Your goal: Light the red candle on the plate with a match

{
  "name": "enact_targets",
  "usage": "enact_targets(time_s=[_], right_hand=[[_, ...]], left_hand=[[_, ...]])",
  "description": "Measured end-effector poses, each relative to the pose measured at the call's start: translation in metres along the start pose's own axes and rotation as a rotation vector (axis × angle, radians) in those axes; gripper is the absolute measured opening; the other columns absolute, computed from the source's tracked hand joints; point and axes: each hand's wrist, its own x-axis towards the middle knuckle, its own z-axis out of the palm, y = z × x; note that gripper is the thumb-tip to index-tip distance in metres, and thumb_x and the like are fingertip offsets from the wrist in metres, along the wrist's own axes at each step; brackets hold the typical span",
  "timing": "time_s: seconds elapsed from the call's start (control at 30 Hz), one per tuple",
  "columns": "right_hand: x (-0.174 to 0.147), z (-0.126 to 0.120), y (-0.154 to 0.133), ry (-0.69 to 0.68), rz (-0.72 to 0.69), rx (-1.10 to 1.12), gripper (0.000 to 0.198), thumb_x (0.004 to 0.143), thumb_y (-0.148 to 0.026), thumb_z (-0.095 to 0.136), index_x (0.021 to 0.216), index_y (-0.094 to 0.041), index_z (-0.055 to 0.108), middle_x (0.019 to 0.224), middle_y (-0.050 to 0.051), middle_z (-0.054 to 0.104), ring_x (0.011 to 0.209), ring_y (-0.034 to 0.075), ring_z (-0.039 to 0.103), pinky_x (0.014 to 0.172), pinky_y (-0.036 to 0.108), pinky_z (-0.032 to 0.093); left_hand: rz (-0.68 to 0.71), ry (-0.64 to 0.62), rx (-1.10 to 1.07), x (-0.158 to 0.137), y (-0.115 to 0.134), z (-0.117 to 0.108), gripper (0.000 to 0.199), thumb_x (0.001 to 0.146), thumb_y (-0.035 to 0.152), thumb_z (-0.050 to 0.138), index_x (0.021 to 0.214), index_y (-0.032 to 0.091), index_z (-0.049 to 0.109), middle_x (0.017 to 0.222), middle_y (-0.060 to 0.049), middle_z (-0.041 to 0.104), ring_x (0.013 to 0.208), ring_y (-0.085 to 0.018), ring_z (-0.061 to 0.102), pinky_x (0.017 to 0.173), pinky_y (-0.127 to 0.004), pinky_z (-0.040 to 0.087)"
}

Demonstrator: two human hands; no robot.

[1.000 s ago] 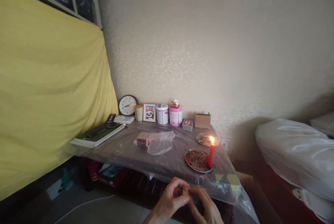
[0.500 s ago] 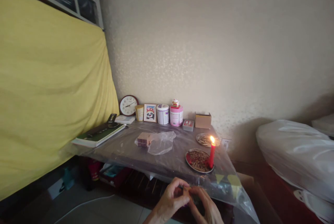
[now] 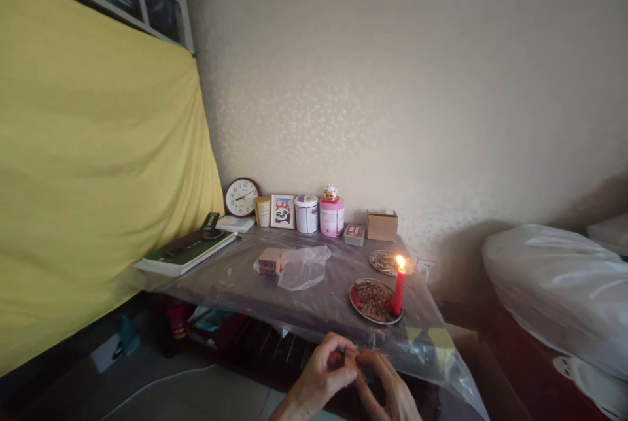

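pinching tan pc (image 3: 350, 360) — btwn l fingers (image 3: 341, 378) & r fingers (image 3: 373, 361)

Lit candle (image 3: 400, 291) barring the right, open gap between plate (image 3: 377, 322) and plastic bag (image 3: 304, 269)

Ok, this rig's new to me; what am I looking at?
No robot here: a person works bare-handed, seen by one head-worn camera facing forward and down. The left hand and right hand pinch a small tan thing between their fingertips; too little shows to name it. Beyond them is a plastic-covered table. On it, a lit red candle stands at the right side of a plate. A clock, picture frame and cardboard box line the back; a book lies left.
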Motion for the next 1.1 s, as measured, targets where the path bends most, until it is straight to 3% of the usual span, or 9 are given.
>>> enact_targets(time_s=[0.83, 1.1], right_hand=[[-0.0005, -0.0037, -0.0016, 0.015, -0.012, -0.024, 0.016, 0.086, -0.032, 0.051, 0.097, -0.021, 0.057, 0.097, 0.006, 0.066, 0.093, 0.017, 0.064, 0.084, 0.023, 0.051], [0.0008, -0.0100, -0.0034, -0.001, -0.008, 0.021, 0.018, 0.084, -0.033, 0.055, 0.096, -0.022, 0.061, 0.097, 0.006, 0.068, 0.092, 0.017, 0.065, 0.083, 0.021, 0.051]], left_hand=[[0.030, -0.021, 0.006, -0.0040, 0.0090, 0.0017, 0.025, 0.070, 0.023, 0.063, 0.095, 0.019, 0.059, 0.080, 0.001, 0.057, 0.074, -0.014, 0.053, 0.067, -0.025, 0.039], [0.052, -0.031, -0.004, -0.0021, 0.0011, 0.0000, 0.025, 0.069, 0.021, 0.063, 0.094, 0.019, 0.059, 0.083, 0.001, 0.056, 0.072, -0.013, 0.052, 0.066, -0.024, 0.039]])
